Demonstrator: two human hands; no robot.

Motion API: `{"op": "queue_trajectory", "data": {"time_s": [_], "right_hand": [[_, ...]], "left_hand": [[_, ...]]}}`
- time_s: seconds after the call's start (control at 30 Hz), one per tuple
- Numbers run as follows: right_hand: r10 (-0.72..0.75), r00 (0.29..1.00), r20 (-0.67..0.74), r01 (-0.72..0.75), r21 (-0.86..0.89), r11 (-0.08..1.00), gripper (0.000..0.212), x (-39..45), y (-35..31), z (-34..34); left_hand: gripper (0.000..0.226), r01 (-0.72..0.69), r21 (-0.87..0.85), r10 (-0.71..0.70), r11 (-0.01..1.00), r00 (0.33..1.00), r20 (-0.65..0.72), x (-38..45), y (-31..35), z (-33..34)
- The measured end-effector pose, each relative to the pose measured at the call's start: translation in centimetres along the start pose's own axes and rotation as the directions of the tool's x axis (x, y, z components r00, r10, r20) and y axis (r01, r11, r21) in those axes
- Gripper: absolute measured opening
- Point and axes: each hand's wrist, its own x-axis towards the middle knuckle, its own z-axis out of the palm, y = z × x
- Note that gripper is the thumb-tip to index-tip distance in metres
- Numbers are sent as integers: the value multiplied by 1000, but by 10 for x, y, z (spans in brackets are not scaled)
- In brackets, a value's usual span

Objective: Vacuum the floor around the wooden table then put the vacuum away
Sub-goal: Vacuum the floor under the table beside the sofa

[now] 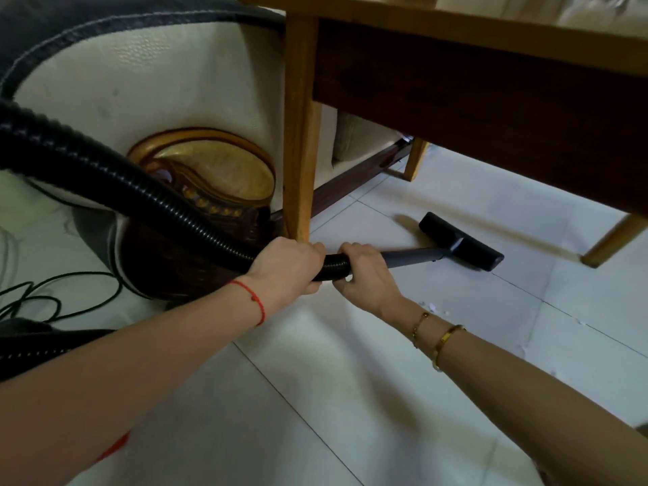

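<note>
Here we are in the middle of the vacuuming step, with the head of the vacuum already under the wooden table (456,33). Our left hand (285,268) is curled around the black ribbed hose (115,177), and our right hand (364,271), just beside it, grips the place where the hose joins the grey tube (413,257); both hands are closed firmly on the vacuum, none is spread. From the right hand the tube runs forward and a little to the right, to the floor nozzle (459,242), which lies flat on the white tile floor (350,398) between the table legs. The near table leg (298,152) stands just above our left hand, almost touching the knuckles. To the left of the left hand there is the sofa (140,85), and a thin black cable (52,296) lies loose on the floor.

We judge that the next move asks to sweep the nozzle sideways under the table, keeping it flat, and not to knock the tube on the near leg. Some small white scraps (429,306) lie just behind the right wrist, so this area also needs a pass before the vacuum is put away.
</note>
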Motion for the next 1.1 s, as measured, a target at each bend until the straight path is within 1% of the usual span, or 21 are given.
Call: {"op": "queue_trajectory", "data": {"time_s": [0.13,0.3,0.43,0.6,0.7,0.83,0.97,1.1], "right_hand": [[71,997,22,-70,-34,997,17,-9,45,-15],[138,987,84,-129,-102,986,18,-18,110,-39],[210,972,106,-193,-150,970,18,-28,160,-55],[249,961,119,-222,-205,953,18,-35,192,-68],[247,963,108,-220,-216,951,18,-38,193,-63],[209,974,85,-190,-194,962,16,-35,171,-48],[142,987,75,-128,-166,978,17,-27,130,-35],[125,991,53,-118,-130,985,20,-20,75,-25]], "left_hand": [[30,-7,-13,7,1000,1000,4,37,33,-1],[30,-7,-59,7,998,1000,1,95,82,2],[28,-19,-101,19,995,1000,-1,139,121,5],[24,-12,-162,17,987,999,33,167,148,5],[23,-43,-147,47,988,999,26,164,146,9],[26,-70,-82,71,994,997,14,144,123,12],[32,-83,-59,84,995,996,16,112,85,11],[32,-77,-10,77,997,997,11,77,46,7]]}}
